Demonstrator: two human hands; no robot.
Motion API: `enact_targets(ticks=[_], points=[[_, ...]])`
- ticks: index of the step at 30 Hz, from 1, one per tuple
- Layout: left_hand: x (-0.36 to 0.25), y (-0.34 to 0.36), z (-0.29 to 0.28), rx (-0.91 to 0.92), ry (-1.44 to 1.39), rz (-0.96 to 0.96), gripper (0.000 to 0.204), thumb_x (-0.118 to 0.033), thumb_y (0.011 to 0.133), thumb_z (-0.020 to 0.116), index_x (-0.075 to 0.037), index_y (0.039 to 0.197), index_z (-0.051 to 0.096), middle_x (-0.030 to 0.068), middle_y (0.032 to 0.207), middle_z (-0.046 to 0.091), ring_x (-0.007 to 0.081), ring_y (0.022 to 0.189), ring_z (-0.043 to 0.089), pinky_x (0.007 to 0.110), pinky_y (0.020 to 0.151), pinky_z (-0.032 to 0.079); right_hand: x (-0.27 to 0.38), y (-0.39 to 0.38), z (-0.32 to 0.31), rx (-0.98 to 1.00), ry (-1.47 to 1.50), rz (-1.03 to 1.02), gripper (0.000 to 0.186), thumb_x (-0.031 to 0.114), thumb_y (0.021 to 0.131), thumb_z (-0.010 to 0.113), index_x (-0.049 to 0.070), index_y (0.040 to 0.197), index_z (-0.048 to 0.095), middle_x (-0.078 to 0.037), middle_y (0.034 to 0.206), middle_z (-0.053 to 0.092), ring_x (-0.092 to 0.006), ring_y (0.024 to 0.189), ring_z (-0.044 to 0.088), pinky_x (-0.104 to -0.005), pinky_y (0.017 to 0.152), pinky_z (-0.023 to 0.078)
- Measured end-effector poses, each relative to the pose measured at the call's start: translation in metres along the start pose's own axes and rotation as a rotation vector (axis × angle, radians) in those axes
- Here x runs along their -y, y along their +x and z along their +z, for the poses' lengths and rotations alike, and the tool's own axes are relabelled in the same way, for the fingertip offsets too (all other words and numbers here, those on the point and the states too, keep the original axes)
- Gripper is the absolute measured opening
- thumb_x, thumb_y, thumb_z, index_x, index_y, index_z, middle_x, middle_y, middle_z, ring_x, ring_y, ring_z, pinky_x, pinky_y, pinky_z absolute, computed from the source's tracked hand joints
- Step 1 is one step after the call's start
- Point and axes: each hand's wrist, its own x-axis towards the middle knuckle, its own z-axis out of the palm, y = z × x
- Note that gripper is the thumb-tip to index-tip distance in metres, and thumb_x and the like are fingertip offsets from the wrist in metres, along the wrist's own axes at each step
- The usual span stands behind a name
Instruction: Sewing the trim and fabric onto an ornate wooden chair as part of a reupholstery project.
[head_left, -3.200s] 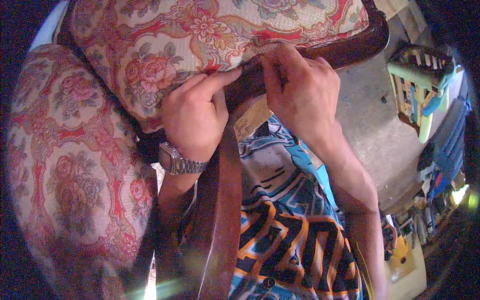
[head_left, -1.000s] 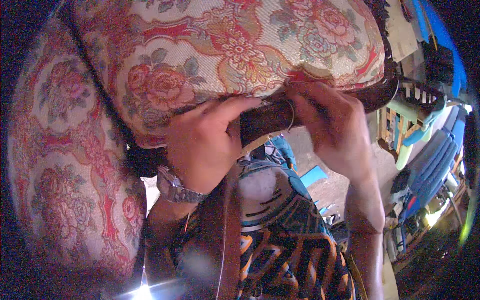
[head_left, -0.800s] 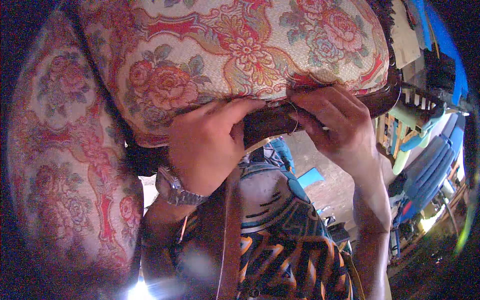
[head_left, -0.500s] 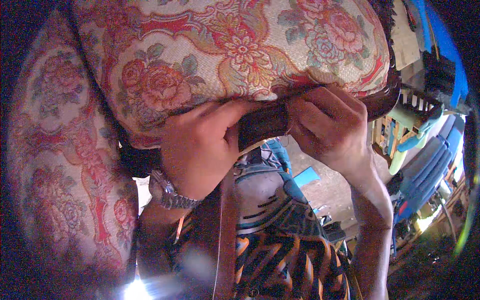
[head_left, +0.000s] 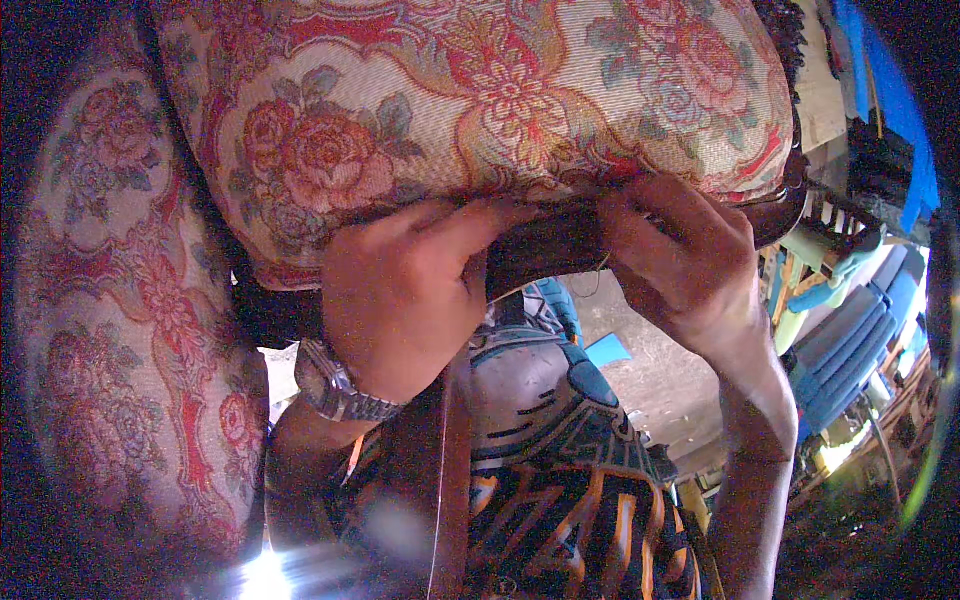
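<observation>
A padded chair seat in floral fabric (head_left: 510,100), cream with red roses, fills the upper middle. Below its front edge runs a dark wooden rail (head_left: 550,240). My left hand (head_left: 405,285), with a metal watch (head_left: 335,390) on its wrist, has its fingers closed along the fabric's lower edge. To its right, my right hand (head_left: 690,265) pinches the same edge where it meets the rail; its fingertips are partly hidden. A thin loose thread (head_left: 598,280) hangs beside the right fingers. Whether a small tool is in them cannot be seen.
A matching floral panel (head_left: 130,300) stands at the left. A wooden upright (head_left: 455,480) rises in front of my patterned clothing (head_left: 570,530). At the right are blue padded cushions (head_left: 850,350) and a blue sheet (head_left: 905,140). A small blue piece (head_left: 607,350) lies on the floor.
My right hand has shifted slightly right along the fabric edge. The left hand stays almost in place on the edge. The view has moved a little.
</observation>
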Motion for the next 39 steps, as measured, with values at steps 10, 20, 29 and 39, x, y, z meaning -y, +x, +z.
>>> enact_targets(ticks=[10, 20, 29, 39], points=[[0.001, -0.001, 0.000, -0.004, -0.005, 0.008, 0.034, -0.003, 0.067, 0.060, -0.021, 0.095, 0.068, 0.0078, 0.070, 0.062, 0.0277, 0.061, 0.061, 0.040, 0.053, 0.049, 0.010, 0.000, 0.009, -0.079, 0.276, 0.337, 0.011, -0.008, 0.072, 0.060, 0.001, 0.078, 0.061, -0.011, 0.071, 0.059, -0.0229, 0.061, 0.059, -0.0300, 0.055, 0.046], [0.001, -0.001, 0.000, -0.021, -0.014, 0.014, 0.032, -0.004, 0.068, 0.060, -0.020, 0.094, 0.068, 0.0077, 0.070, 0.062, 0.0278, 0.061, 0.061, 0.040, 0.054, 0.050, 0.021, 0.002, 0.019, -0.138, 0.249, 0.436, 0.006, 0.001, 0.077, 0.066, 0.001, 0.075, 0.060, -0.009, 0.065, 0.058, -0.0187, 0.055, 0.058, -0.0297, 0.052, 0.045], [0.000, 0.001, 0.002, -0.061, -0.081, 0.026, 0.027, -0.003, 0.069, 0.059, -0.016, 0.091, 0.067, 0.0088, 0.075, 0.064, 0.0283, 0.066, 0.063, 0.040, 0.057, 0.051, 0.021, 0.004, 0.011, -0.095, 0.312, 0.493, 0.010, 0.005, 0.083, 0.061, 0.000, 0.074, 0.058, -0.009, 0.059, 0.055, -0.0148, 0.050, 0.051, -0.0277, 0.049, 0.042], [0.002, 0.000, 0.004, -0.070, -0.131, 0.007, 0.027, -0.003, 0.069, 0.060, -0.015, 0.091, 0.067, 0.0100, 0.076, 0.064, 0.0289, 0.069, 0.063, 0.040, 0.061, 0.051, 0.025, 0.001, 0.020, -0.139, 0.246, 0.472, 0.006, 0.004, 0.080, 0.065, 0.000, 0.077, 0.061, -0.009, 0.064, 0.059, -0.0130, 0.054, 0.054, -0.0284, 0.052, 0.044]])
